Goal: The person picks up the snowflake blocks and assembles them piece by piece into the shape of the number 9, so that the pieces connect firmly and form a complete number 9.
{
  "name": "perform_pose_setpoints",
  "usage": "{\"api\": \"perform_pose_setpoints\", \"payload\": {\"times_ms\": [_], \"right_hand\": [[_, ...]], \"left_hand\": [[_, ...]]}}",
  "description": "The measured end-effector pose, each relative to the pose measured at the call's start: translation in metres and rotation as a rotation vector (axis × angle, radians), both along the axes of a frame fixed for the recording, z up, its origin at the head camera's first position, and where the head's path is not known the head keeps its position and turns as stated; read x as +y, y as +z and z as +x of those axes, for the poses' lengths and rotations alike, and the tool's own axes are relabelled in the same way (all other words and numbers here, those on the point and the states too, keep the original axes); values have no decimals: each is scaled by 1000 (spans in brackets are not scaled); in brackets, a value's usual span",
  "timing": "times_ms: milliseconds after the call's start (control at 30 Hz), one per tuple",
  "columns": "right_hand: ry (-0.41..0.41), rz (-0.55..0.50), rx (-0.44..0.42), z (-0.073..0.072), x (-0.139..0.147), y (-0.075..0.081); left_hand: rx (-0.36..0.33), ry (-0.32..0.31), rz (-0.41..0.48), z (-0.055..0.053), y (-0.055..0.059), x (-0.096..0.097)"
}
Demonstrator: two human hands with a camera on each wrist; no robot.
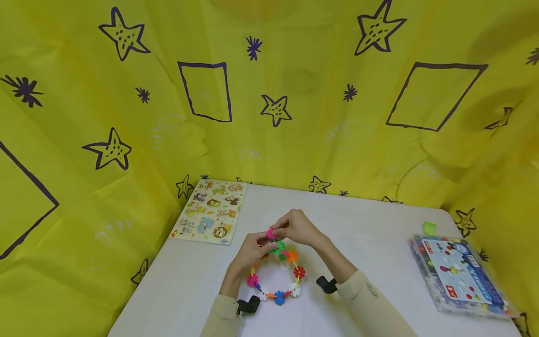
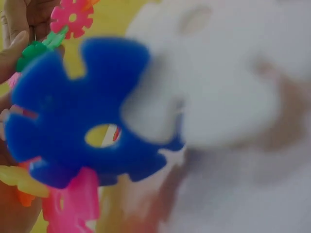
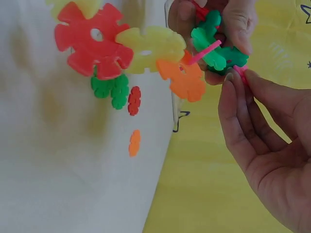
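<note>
A ring of interlocking snowflake discs (image 1: 279, 298) in many colours hangs below my two hands in the head view. My left hand (image 1: 248, 252) grips its upper part at the green discs (image 3: 210, 47). My right hand (image 1: 298, 228) pinches a pink disc (image 1: 270, 233) against the green ones, and in the right wrist view its fingertips mostly hide that disc. Close to the left wrist camera are a blue disc (image 2: 73, 111) and a blurred white disc (image 2: 218, 73). Red (image 3: 92, 41), yellow (image 3: 150, 48) and orange (image 3: 183, 80) discs of the chain cross the right wrist view.
A wooden animal puzzle board (image 1: 208, 210) lies at the table's back left. On the right is a clear plastic case (image 1: 461, 276) with a printed sheet, and a light green piece (image 1: 429, 228) lies behind it. Yellow curtains (image 1: 269, 154) surround the white table (image 1: 358, 224).
</note>
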State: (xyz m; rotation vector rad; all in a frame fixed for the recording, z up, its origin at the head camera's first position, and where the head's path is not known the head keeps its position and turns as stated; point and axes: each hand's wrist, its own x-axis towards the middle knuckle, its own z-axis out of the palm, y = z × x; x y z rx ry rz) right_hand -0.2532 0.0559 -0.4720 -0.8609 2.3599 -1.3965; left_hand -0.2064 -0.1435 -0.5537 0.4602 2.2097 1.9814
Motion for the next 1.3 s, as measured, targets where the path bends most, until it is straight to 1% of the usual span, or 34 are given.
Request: {"api": "perform_pose_setpoints", "payload": {"times_ms": [167, 267, 300, 367, 467, 533, 600, 700, 767, 867, 933, 1033, 1100, 1133, 1200, 1300], "right_hand": [[-18, -32, -37, 0, 2, -7], [-22, -63, -38, -3, 7, -14], [-29, -70, -37, -5, 9, -15], [-55, -82, -25, -8, 12, -19], [-136, -69, -4, -14, 16, -25], [-196, -36, 23, -18, 17, -30], [-261, 9, 49, -22, 17, -36], [-348, 112, 92, -30, 16, -48], [-385, 181, 104, -35, 14, -57], [-398, 276, 126, -41, 11, -67], [-387, 317, 145, -43, 8, -71], [-375, 362, 170, -45, 5, -74], [-378, 381, 186, -46, 3, -75], [-384, 386, 193, -47, 3, -75], [-400, 360, 199, -47, 3, -74], [-419, 255, 162, -47, 4, -71]], "left_hand": [[9, 11, 7, 2, -3, 0], [13, -10, -6, 2, -5, 0], [1, -12, -6, 1, -5, -1], [-7, -4, -15, 0, -6, -1], [5, 27, -40, -1, -4, -2], [28, 50, -60, -2, -3, -3], [51, 59, -63, -3, -2, -3], [68, 57, -37, -5, -2, -3], [77, 53, -13, -5, -2, -3], [80, 62, 17, -5, -3, -3], [82, 75, 26, -5, -2, -3], [84, 91, 37, -5, -2, -2], [84, 90, 47, -6, -2, -2], [87, 86, 55, -6, -1, -2], [90, 82, 69, -7, -1, -2], [89, 94, 82, -7, 1, -2]]}}
